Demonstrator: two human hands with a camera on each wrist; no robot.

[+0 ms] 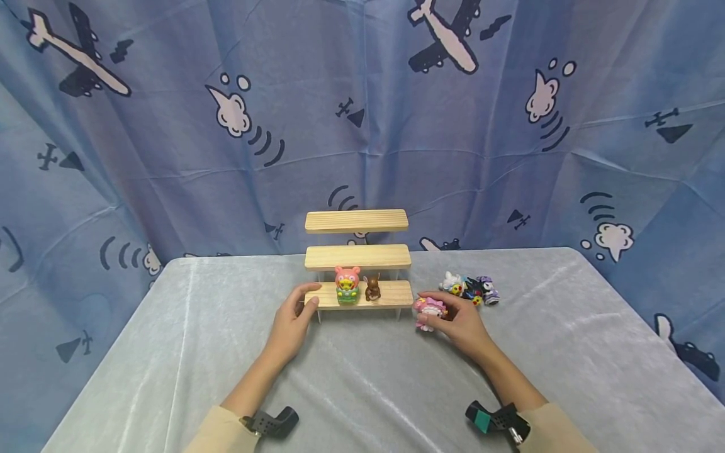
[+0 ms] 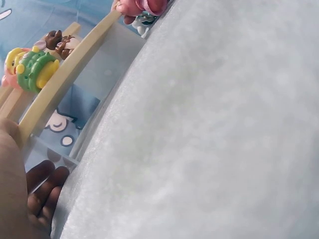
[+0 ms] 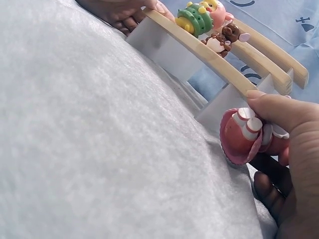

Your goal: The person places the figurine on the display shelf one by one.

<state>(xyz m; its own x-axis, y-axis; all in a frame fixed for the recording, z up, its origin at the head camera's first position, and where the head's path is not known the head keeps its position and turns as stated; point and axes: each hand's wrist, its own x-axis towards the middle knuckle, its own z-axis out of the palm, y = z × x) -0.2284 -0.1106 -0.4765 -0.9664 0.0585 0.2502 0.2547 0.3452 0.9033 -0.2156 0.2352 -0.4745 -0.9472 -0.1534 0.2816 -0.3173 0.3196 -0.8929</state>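
Observation:
A three-tier wooden shelf (image 1: 358,257) stands on the table. Its lowest board holds a pink-hatted yellow figure in green (image 1: 347,286) and a small brown figure (image 1: 372,288). My left hand (image 1: 291,324) grips the left end of that board, thumb on the front edge. By the right end, my right hand (image 1: 461,324) holds a pink figure (image 1: 430,313) between thumb and fingers. In the right wrist view the pink figure (image 3: 241,134) is tilted with its white feet showing, and my right thumb touches the board's end.
Several small figures (image 1: 470,288), white, black and purple, stand close together behind my right hand. A grey-white cloth (image 1: 362,402) covers the table. Behind it hangs a blue patterned curtain (image 1: 317,126).

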